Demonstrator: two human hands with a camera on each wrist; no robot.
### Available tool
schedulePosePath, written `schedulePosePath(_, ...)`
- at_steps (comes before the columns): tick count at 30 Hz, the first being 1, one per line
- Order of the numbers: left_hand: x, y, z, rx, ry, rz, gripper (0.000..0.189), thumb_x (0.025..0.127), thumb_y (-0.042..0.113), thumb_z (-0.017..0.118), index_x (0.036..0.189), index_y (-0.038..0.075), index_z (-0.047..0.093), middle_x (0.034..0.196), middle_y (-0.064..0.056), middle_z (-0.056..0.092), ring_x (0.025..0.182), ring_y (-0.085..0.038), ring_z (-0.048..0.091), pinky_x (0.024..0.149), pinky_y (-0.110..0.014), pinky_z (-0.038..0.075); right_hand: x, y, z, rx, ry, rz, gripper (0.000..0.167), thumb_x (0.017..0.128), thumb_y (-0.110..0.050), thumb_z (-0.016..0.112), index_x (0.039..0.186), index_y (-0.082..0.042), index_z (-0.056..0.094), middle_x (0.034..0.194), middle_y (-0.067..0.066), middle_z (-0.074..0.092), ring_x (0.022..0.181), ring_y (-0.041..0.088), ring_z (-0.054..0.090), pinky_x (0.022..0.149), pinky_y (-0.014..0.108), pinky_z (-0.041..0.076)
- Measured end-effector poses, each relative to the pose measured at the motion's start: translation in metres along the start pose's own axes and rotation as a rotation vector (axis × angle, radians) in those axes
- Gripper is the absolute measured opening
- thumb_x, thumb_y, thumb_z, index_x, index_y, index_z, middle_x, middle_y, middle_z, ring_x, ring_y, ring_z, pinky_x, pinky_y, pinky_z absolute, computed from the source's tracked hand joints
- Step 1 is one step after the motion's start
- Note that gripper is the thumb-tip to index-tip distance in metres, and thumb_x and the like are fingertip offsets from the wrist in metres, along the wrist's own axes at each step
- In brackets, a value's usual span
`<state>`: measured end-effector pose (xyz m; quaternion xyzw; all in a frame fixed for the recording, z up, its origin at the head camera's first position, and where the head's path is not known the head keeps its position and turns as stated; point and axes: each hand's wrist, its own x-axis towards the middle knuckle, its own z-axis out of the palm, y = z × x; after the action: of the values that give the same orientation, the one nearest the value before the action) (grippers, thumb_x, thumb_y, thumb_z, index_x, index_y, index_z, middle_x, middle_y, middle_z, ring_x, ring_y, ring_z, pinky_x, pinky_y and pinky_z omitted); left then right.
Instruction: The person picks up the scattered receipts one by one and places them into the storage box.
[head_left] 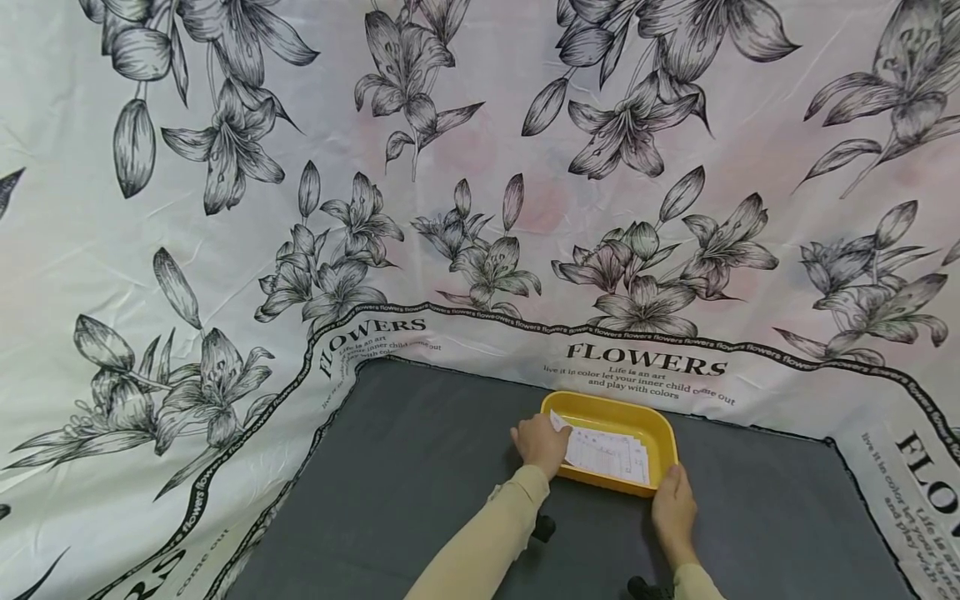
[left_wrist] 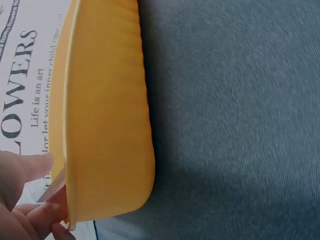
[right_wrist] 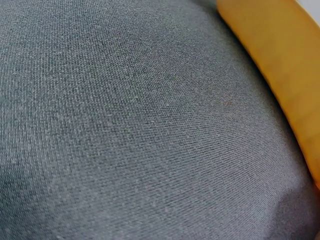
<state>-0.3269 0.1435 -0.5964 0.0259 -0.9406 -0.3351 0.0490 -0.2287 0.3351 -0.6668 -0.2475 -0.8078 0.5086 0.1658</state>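
A yellow plastic tray [head_left: 611, 404] lies on the dark grey cloth near its far edge. Inside is a small stack of white printed paper sheets [head_left: 607, 454], its left corner tilted up against the wall. My left hand [head_left: 542, 446] grips the tray's left end, thumb inside and fingers around the rim. In the left wrist view, that hand [left_wrist: 27, 195] is at the rim beside a sliver of paper. My right hand [head_left: 672, 508] holds the near right corner, thumb up along the rim; its other fingers are mostly hidden. The right wrist view shows the tray wall [right_wrist: 280, 65].
Grey cloth [head_left: 420, 467] covers the surface around the tray. Behind it rises a white floral sheet [head_left: 480, 250] with black lettering along its lower border. Small dark wrist-worn pieces [head_left: 543, 527] show below the forearms.
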Motion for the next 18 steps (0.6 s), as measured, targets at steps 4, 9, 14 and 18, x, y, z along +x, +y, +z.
schedulePosePath(4, 0.002, -0.0012, -0.0002, 0.125, -0.038, 0.037, 0.049, 0.096, 0.031, 0.081, 0.057, 0.016, 0.056, 0.063, -0.001, 0.057, 0.079, -0.025, 0.062, 0.082, -0.042, 0.045, 0.0014, 0.0008, 0.0007, -0.003, 0.005, 0.003, 0.067, 0.118, -0.037, 0.014, 0.16, 0.012, 0.03, 0.158, 0.042, 0.034, 0.147, 0.061, 0.031, 0.123, 0.072, 0.024)
schedulePosePath(9, 0.0011, 0.0025, -0.0047, 0.3, -0.044, 0.101, 0.041, 0.097, 0.033, 0.08, 0.062, 0.016, 0.065, 0.068, -0.002, 0.064, 0.077, -0.024, 0.06, 0.074, -0.037, 0.044, 0.0026, 0.0008, 0.0013, -0.002, 0.002, 0.006, 0.067, 0.117, -0.038, 0.014, 0.16, 0.011, 0.03, 0.159, 0.042, 0.034, 0.147, 0.061, 0.03, 0.123, 0.072, 0.024)
schedulePosePath(14, 0.0029, 0.0032, -0.0066, 0.334, -0.068, 0.122, 0.029, 0.097, 0.033, 0.08, 0.075, 0.015, 0.077, 0.078, -0.003, 0.072, 0.082, -0.025, 0.061, 0.076, -0.038, 0.048, 0.0037, -0.0009, 0.0024, -0.005, 0.003, 0.009, 0.068, 0.117, -0.038, 0.013, 0.16, 0.011, 0.031, 0.159, 0.042, 0.034, 0.148, 0.06, 0.031, 0.123, 0.071, 0.024)
schedulePosePath(18, 0.0011, 0.0019, -0.0078, 0.307, -0.081, 0.145, 0.029, 0.097, 0.032, 0.08, 0.074, 0.014, 0.077, 0.076, -0.004, 0.071, 0.084, -0.027, 0.061, 0.076, -0.039, 0.051, 0.0044, 0.0007, 0.001, 0.003, -0.004, 0.022, 0.069, 0.117, -0.039, 0.013, 0.161, 0.011, 0.029, 0.16, 0.041, 0.032, 0.15, 0.06, 0.028, 0.125, 0.07, 0.022)
